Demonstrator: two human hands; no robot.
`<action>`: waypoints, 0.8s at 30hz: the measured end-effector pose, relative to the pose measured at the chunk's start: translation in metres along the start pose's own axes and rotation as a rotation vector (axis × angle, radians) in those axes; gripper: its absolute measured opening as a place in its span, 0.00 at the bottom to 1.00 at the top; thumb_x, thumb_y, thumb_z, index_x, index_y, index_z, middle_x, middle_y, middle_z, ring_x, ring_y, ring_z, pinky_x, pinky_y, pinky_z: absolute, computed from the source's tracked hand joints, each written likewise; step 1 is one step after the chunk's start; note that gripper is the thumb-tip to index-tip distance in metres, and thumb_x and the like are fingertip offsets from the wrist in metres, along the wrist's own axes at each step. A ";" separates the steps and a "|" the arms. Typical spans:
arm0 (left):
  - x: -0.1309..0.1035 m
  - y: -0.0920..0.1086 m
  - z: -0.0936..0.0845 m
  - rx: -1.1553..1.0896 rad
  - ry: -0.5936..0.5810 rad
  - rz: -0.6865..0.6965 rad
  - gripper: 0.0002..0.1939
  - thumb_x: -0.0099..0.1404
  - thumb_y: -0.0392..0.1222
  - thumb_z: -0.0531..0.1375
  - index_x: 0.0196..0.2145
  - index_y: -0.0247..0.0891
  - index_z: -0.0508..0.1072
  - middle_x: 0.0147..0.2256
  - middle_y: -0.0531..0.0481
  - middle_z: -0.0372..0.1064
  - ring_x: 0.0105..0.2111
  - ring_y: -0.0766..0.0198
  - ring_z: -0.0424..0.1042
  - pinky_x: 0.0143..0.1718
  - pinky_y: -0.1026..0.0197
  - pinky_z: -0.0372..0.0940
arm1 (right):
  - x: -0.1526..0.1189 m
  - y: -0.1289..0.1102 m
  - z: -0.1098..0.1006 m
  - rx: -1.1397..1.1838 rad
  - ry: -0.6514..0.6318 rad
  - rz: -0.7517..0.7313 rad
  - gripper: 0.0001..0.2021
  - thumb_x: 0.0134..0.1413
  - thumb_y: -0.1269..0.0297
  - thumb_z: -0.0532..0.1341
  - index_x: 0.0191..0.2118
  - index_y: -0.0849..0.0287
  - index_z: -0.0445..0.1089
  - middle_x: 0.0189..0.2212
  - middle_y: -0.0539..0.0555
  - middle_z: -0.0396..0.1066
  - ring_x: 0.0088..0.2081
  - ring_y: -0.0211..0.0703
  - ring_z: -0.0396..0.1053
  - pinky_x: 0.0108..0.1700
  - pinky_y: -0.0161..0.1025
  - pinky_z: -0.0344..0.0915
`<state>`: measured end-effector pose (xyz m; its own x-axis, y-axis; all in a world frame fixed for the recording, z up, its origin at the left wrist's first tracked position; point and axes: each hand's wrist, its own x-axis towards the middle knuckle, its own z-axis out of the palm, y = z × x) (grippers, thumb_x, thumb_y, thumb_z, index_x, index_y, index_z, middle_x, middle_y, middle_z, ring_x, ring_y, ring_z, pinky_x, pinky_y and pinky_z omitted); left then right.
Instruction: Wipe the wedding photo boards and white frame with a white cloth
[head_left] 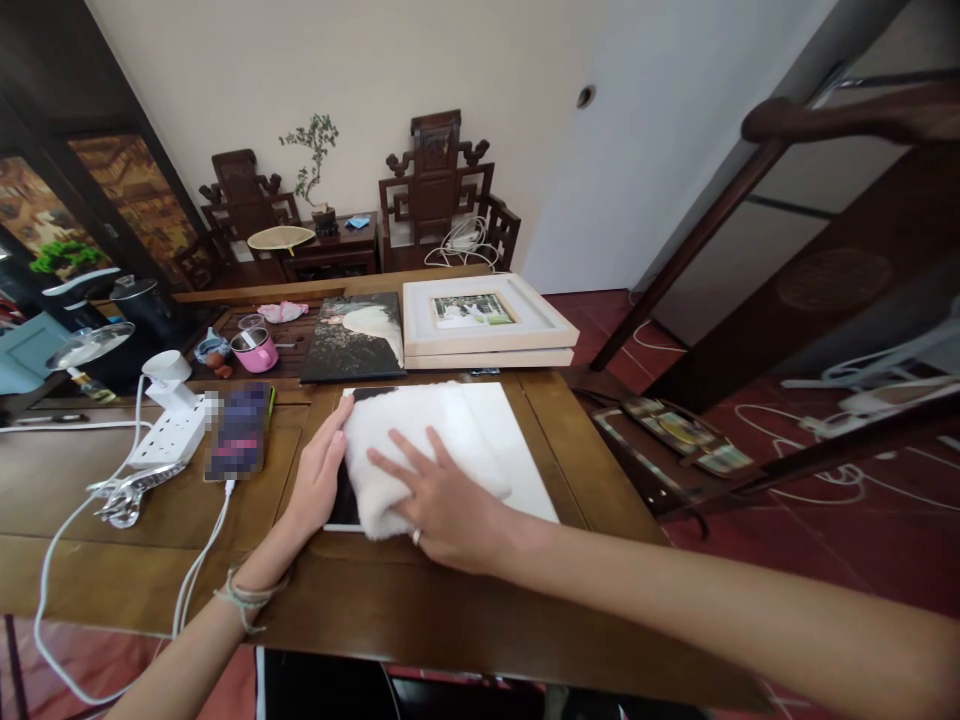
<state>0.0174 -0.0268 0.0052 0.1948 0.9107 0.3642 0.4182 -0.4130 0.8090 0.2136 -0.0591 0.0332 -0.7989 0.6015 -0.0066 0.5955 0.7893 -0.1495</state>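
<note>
My right hand [450,505] presses down on a folded white fluffy cloth [465,420], with several fingers spread across it. Under the cloth lies a flat panel [517,440], white on the right and dark along its left side; the cloth hides most of its face. At the panel's left edge rests my left hand [324,465], fingers stretched out along the side. Behind the panel are a dark photo print [341,345] with a pale gown and a pale wooden picture frame [491,340] stacked on another.
Left of my hands are a phone [240,435] on a charging cable, a white power strip [172,430] and a clear shiny object [124,500]. A pink cup [255,350] stands on the tea tray. A dark wooden chair [436,170] stands by the wall.
</note>
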 end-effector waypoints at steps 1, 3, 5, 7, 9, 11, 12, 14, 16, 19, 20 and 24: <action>0.000 0.000 0.000 -0.003 0.005 -0.002 0.27 0.71 0.52 0.44 0.62 0.36 0.59 0.63 0.45 0.55 0.63 0.57 0.54 0.65 0.50 0.46 | -0.006 -0.007 0.001 0.017 0.003 -0.067 0.15 0.51 0.68 0.58 0.45 0.61 0.74 0.67 0.60 0.43 0.66 0.70 0.36 0.59 0.75 0.37; -0.001 0.000 0.001 0.022 -0.014 0.009 0.28 0.71 0.53 0.42 0.62 0.36 0.58 0.63 0.45 0.54 0.64 0.57 0.53 0.65 0.50 0.46 | -0.020 -0.017 0.003 0.072 -0.004 -0.162 0.15 0.50 0.69 0.57 0.43 0.62 0.75 0.67 0.58 0.43 0.66 0.70 0.34 0.59 0.76 0.34; -0.002 -0.002 0.002 0.069 -0.062 0.042 0.29 0.71 0.54 0.42 0.63 0.36 0.57 0.64 0.45 0.53 0.64 0.57 0.51 0.66 0.51 0.45 | -0.037 -0.021 0.003 0.143 -0.018 -0.191 0.17 0.47 0.70 0.58 0.44 0.62 0.75 0.67 0.56 0.44 0.66 0.68 0.32 0.60 0.75 0.32; -0.003 -0.004 0.003 0.128 -0.134 0.068 0.29 0.72 0.53 0.42 0.64 0.36 0.56 0.65 0.45 0.50 0.65 0.57 0.49 0.66 0.51 0.44 | -0.053 -0.019 0.002 0.213 -0.033 -0.156 0.21 0.44 0.72 0.57 0.47 0.61 0.73 0.67 0.55 0.45 0.67 0.63 0.31 0.62 0.71 0.31; -0.003 -0.007 0.004 0.197 -0.213 0.069 0.28 0.72 0.51 0.42 0.64 0.37 0.55 0.65 0.45 0.49 0.66 0.57 0.47 0.66 0.50 0.43 | -0.064 -0.012 -0.001 0.259 -0.040 -0.084 0.24 0.42 0.75 0.56 0.49 0.59 0.73 0.66 0.53 0.46 0.67 0.58 0.32 0.64 0.67 0.31; -0.003 -0.008 0.005 0.254 -0.268 0.058 0.27 0.72 0.50 0.43 0.64 0.38 0.55 0.66 0.45 0.47 0.66 0.56 0.45 0.66 0.48 0.43 | -0.070 -0.001 -0.004 0.274 -0.034 0.008 0.24 0.41 0.78 0.54 0.46 0.59 0.73 0.66 0.53 0.47 0.67 0.55 0.34 0.64 0.64 0.32; -0.003 -0.009 0.005 0.275 -0.281 0.055 0.26 0.72 0.49 0.43 0.64 0.38 0.55 0.66 0.45 0.47 0.66 0.56 0.45 0.65 0.47 0.43 | -0.070 0.006 -0.005 0.273 -0.023 0.058 0.23 0.41 0.79 0.53 0.44 0.59 0.74 0.66 0.54 0.47 0.67 0.55 0.34 0.65 0.63 0.33; -0.003 -0.010 0.006 0.304 -0.292 0.059 0.26 0.72 0.48 0.43 0.64 0.38 0.55 0.65 0.45 0.48 0.66 0.56 0.45 0.65 0.46 0.44 | -0.064 0.019 -0.008 0.265 0.015 0.159 0.22 0.43 0.79 0.52 0.44 0.60 0.73 0.66 0.56 0.49 0.67 0.55 0.35 0.65 0.63 0.35; -0.003 -0.011 0.007 0.331 -0.292 0.074 0.25 0.72 0.46 0.44 0.63 0.38 0.57 0.65 0.45 0.49 0.66 0.56 0.46 0.65 0.45 0.45 | -0.049 0.031 -0.012 0.266 0.074 0.249 0.21 0.48 0.78 0.51 0.47 0.62 0.70 0.62 0.59 0.57 0.67 0.55 0.39 0.64 0.62 0.41; -0.002 -0.012 0.008 0.361 -0.282 0.107 0.23 0.72 0.44 0.46 0.62 0.38 0.59 0.64 0.44 0.52 0.66 0.56 0.47 0.64 0.45 0.47 | -0.015 0.043 -0.024 0.350 0.170 0.312 0.19 0.55 0.74 0.49 0.49 0.60 0.69 0.51 0.59 0.70 0.58 0.55 0.59 0.57 0.54 0.58; -0.002 -0.012 0.008 0.367 -0.274 0.117 0.23 0.71 0.44 0.47 0.62 0.38 0.60 0.64 0.44 0.53 0.65 0.55 0.48 0.64 0.45 0.48 | -0.002 0.045 -0.028 0.389 0.190 0.303 0.17 0.56 0.73 0.49 0.47 0.59 0.70 0.48 0.58 0.72 0.53 0.53 0.65 0.52 0.50 0.62; -0.001 -0.012 0.008 0.369 -0.246 0.142 0.22 0.70 0.43 0.49 0.60 0.38 0.63 0.62 0.42 0.58 0.63 0.54 0.54 0.62 0.46 0.52 | 0.046 0.048 -0.040 0.441 0.204 0.232 0.14 0.59 0.70 0.50 0.44 0.59 0.71 0.44 0.57 0.74 0.44 0.49 0.69 0.45 0.42 0.64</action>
<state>0.0190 -0.0233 -0.0083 0.4593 0.8349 0.3033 0.6514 -0.5487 0.5241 0.2086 0.0111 0.0651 -0.5919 0.8002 0.0964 0.6271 0.5324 -0.5686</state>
